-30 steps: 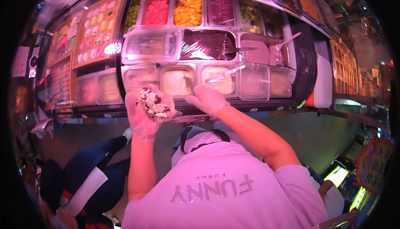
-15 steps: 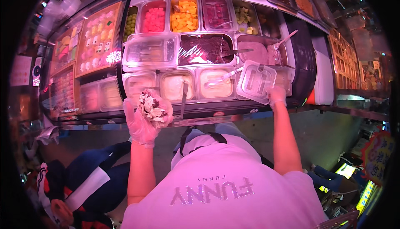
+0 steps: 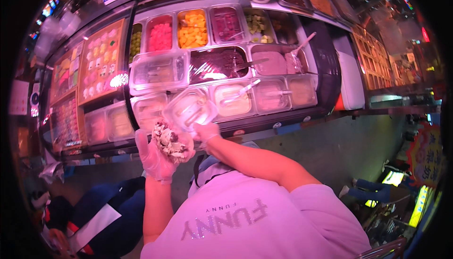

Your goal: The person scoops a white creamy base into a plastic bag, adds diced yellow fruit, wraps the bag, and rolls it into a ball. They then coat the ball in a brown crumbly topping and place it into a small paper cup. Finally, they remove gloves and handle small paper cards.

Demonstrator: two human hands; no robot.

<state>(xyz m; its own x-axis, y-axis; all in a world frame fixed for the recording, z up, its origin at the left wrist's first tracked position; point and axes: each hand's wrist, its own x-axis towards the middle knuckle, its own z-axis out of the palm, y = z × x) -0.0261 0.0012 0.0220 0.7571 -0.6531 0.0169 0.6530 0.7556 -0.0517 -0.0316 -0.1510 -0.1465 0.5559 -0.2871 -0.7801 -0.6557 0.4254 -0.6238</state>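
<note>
In my left gloved hand (image 3: 155, 162) rests a thin, pale round piece of food topped with cream and dark purple pieces (image 3: 169, 142). It lies along my palm and fingers, just in front of the counter edge. With my right gloved hand (image 3: 206, 133) I grip a clear plastic lid (image 3: 194, 108) by its near edge. The lid is over a tub in the front row and mostly hides it; whether it is seated on the rim I cannot tell. To its right stands a tub of white cream (image 3: 233, 102) with a spatula (image 3: 241, 91) lying across it.
Behind are tubs of pink cubes (image 3: 161, 37), yellow fruit cubes (image 3: 192, 29) and dark purple filling (image 3: 217, 63) with a metal spatula. A lidded tub (image 3: 158, 72) stands at left. Trays of small decorated sweets (image 3: 100, 58) lie further left. A person (image 3: 108, 216) is below left.
My right hand has carried the lid leftward from the right end of the front row, uncovering a tub there. My left hand keeps the cream-topped food. The view has shifted.
</note>
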